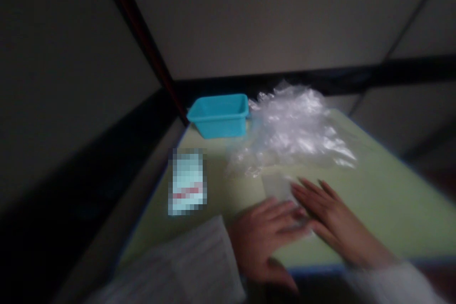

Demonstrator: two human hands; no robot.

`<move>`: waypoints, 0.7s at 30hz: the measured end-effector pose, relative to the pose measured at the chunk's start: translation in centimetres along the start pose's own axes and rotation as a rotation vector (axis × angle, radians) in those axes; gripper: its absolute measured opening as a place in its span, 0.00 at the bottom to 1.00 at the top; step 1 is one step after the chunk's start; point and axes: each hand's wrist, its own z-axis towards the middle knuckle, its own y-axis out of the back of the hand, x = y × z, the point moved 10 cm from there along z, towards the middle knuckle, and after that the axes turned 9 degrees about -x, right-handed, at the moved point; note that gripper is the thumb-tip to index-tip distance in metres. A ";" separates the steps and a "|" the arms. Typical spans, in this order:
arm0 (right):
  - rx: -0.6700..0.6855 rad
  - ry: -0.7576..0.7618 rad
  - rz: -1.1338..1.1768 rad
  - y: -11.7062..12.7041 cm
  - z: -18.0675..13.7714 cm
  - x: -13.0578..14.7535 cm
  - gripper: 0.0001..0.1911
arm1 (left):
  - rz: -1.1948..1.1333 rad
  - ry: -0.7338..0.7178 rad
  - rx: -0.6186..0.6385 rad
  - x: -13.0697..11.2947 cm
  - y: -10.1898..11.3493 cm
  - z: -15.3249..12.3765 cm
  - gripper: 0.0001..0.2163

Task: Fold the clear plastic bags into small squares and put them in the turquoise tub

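Note:
My left hand [265, 235] and my right hand [329, 221] lie flat, fingers stretched out, near the front edge of a pale green table [392, 199]. Both press on a flat clear plastic bag [278, 185] that lies under the fingertips. The fingers of the two hands meet over it. Just beyond the hands sits a loose heap of clear plastic bags [292, 128]. The picture is dim and blurred.
A turquoise plastic tub [219, 114] stands at the far left corner of the table, beside the heap. A blurred-out card or packet [187, 181] lies near the left edge. Grey partition walls with dark frames surround the table.

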 end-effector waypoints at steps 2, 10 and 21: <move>-0.007 0.002 0.002 0.0 0.0 0.0 0.32 | 0.006 -0.003 -0.007 0.0 0.0 -0.1 0.38; 0.018 -0.008 -0.004 -0.2 0.0 -0.1 0.33 | 0.017 -0.016 -0.018 0.0 0.0 -0.2 0.38; 0.004 -0.046 0.028 0.0 0.2 -0.3 0.31 | -0.017 0.011 0.028 0.1 -0.2 -0.1 0.38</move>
